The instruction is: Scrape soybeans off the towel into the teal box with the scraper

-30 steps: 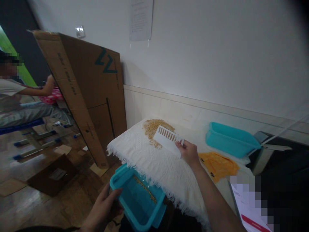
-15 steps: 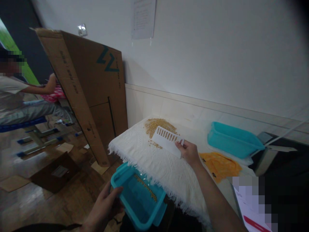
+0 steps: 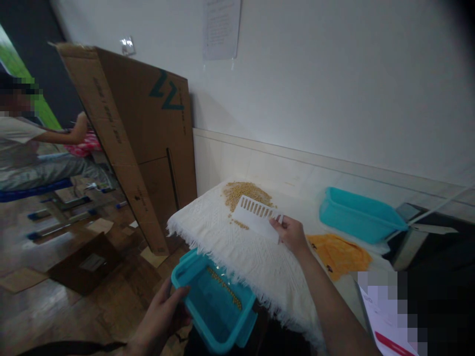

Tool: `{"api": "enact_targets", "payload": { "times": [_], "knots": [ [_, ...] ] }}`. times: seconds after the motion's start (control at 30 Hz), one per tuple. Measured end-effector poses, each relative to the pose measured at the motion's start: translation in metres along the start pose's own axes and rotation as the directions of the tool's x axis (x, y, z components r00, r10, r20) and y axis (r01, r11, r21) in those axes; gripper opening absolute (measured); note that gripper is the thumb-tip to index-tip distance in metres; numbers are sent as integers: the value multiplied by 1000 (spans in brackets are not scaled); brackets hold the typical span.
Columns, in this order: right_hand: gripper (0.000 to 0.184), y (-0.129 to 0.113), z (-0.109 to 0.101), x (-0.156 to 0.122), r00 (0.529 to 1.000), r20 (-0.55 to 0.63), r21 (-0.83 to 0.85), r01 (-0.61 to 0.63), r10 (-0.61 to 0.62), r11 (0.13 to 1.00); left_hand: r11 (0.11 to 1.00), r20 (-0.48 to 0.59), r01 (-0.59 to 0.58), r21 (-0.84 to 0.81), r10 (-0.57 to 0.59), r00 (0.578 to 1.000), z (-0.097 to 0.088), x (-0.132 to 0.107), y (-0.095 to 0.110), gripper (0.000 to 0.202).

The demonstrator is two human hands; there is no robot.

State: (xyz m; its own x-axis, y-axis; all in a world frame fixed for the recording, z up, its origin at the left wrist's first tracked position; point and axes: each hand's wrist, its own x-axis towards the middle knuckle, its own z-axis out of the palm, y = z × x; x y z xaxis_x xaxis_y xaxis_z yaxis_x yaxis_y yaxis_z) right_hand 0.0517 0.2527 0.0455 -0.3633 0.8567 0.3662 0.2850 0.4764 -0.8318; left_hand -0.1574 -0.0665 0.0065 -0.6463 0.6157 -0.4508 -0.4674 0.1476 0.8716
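Note:
My right hand (image 3: pixel 291 234) grips a white slotted plastic scoop (image 3: pixel 255 216) by its near edge; the scoop's toothed far edge lies against a heap of yellow beans (image 3: pixel 243 192) on a white fringed cloth (image 3: pixel 237 247). My left hand (image 3: pixel 161 316) is closed on the rim of a teal plastic tub (image 3: pixel 213 306), held tilted just below the cloth's near edge. A short row of beans lies inside that tub.
A second teal tub (image 3: pixel 358 215) stands at the back right, with an orange cloth (image 3: pixel 339 254) in front of it. A tall cardboard box (image 3: pixel 137 133) leans on the wall to the left. Another person (image 3: pixel 33 143) sits far left. Papers (image 3: pixel 386 326) lie lower right.
The scoop has slid slightly toward me off the bean heap, leaving a few loose beans beside it. The view shifted a little; the tub in my left hand barely moved.

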Motion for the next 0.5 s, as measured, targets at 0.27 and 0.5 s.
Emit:
{"api": "enact_targets", "payload": {
  "times": [0.27,0.5],
  "knots": [
    [50,-7,-2,-1,1000,11,49,-30,29,998,999,4,20,37,-20,1000,0,-5,6,86],
    [60,-13,-2,-1,996,66,98,-74,67,992,1000,-13,11,16,-11,1000,-1,-1,0,86]
  ]
}}
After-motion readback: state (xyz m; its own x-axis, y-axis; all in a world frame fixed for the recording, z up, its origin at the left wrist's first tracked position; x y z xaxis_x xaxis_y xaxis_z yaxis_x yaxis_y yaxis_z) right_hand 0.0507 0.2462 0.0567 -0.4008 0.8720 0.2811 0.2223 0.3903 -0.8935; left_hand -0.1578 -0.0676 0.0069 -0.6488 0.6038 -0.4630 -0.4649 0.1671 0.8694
